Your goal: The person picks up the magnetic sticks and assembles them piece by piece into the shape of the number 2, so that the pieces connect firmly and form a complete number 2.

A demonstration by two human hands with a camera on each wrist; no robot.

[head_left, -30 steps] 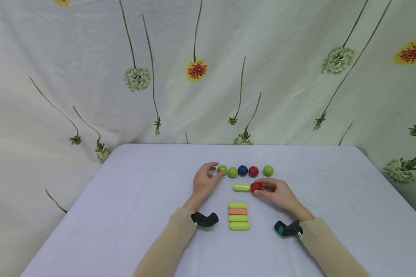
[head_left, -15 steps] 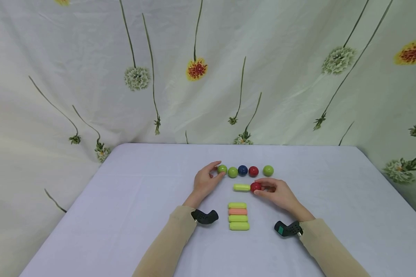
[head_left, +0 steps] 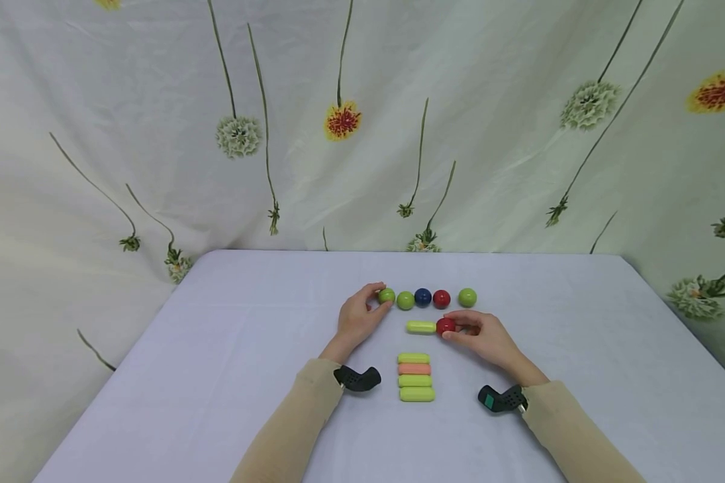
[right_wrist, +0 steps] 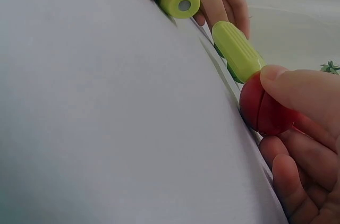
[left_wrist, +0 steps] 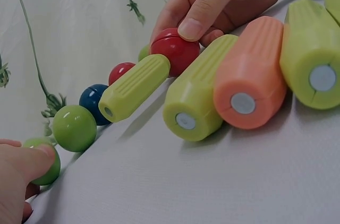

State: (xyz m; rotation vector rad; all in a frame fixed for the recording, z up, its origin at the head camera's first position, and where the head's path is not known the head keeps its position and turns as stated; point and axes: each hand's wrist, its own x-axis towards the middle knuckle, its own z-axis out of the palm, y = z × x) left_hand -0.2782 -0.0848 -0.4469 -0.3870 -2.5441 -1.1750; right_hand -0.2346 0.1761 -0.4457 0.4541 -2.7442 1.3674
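Between thumb and fingers my left hand (head_left: 358, 315) pinches the leftmost green ball (head_left: 386, 296) of a row on the table. My right hand (head_left: 483, 335) grips a red ball (right_wrist: 264, 108) whose side is joined to the end of a yellow-green ribbed rod (head_left: 421, 327). In the left wrist view that rod (left_wrist: 135, 87) points out to the left from the red ball (left_wrist: 175, 51), its free end showing a small grey disc. Beside the left hand's ball lies a second green ball (left_wrist: 75, 128), then a blue ball (head_left: 423, 297) and another red ball (head_left: 442, 299).
One more green ball (head_left: 468, 297) sits apart at the row's right end. Nearer the body, several rods lie side by side, an orange rod (head_left: 414, 369) among yellow-green ones such as the front rod (head_left: 417, 394). A white cloth covers the table (head_left: 248, 322).
The left hand's fingers have shifted slightly around the leftmost green ball, which has moved very little. My right hand, the red ball and its rod stay in place.
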